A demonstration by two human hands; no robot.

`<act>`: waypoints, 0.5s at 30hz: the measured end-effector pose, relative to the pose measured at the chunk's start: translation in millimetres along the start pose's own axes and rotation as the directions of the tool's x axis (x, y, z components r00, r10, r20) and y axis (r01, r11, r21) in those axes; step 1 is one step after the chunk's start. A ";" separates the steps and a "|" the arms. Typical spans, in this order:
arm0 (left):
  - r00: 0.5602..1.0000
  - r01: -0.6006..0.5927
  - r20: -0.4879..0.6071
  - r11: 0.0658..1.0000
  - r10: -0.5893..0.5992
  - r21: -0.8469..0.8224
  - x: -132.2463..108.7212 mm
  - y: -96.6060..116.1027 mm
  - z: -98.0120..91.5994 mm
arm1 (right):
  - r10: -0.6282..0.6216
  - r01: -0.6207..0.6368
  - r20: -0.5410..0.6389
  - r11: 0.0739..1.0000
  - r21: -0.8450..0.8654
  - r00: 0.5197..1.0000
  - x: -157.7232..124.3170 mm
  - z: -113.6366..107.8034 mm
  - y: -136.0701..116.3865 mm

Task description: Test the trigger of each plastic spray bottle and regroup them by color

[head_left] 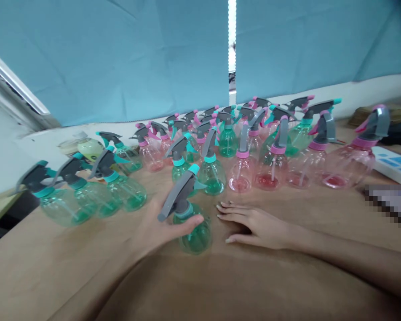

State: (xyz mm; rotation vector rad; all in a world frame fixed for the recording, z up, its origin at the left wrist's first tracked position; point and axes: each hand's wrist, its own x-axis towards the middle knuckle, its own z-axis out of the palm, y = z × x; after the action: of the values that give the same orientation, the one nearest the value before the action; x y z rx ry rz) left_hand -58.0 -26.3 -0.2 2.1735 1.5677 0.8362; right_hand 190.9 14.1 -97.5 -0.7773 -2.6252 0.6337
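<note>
Gripping a round, translucent green plastic spray bottle (196,236) with grey-and-teal trigger head (180,196) in the left hand (157,227), at the brown bench (30,267). Holding the right hand (259,226) open beside that bottle. Facing similar green bottles (214,180) and pink bottles (270,174), then creased blue sheeting (120,58).

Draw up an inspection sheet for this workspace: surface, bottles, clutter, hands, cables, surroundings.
Surface: brown table, bottles crowding its far side.
Bottles: one green bottle in front, in hand; other green bottles and pink bottles behind, with grey spray heads.
Clutter: white device with blue patches at right; pixelated object nearer, unidentifiable; yellowish container behind the left bottles.
Hands: left hand grips the front bottle; right hand is open beside it, holding nothing.
Cables: nothing clearly seen.
Surroundings: blue sheet behind, bright strip right of centre.
</note>
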 end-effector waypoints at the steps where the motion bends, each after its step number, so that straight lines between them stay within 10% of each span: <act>1: 1.000 -0.018 -0.011 1.000 0.018 0.011 -3.9 -2.6 0.4 | 0.002 -0.002 0.005 1.000 -0.011 1.000 0.1 -0.2 -0.5; 15: 0.953 0.275 -0.167 0.954 -0.253 0.120 -28.3 -48.4 -19.2 | 0.002 -0.019 -0.072 0.972 -0.234 0.997 26.4 -6.0 -19.8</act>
State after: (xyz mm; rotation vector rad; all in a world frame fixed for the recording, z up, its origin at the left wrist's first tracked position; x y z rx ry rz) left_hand -112.4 -37.8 -20.8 1.9672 1.9963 0.8405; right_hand 163.9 16.3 -77.7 -0.8644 -2.6619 0.2949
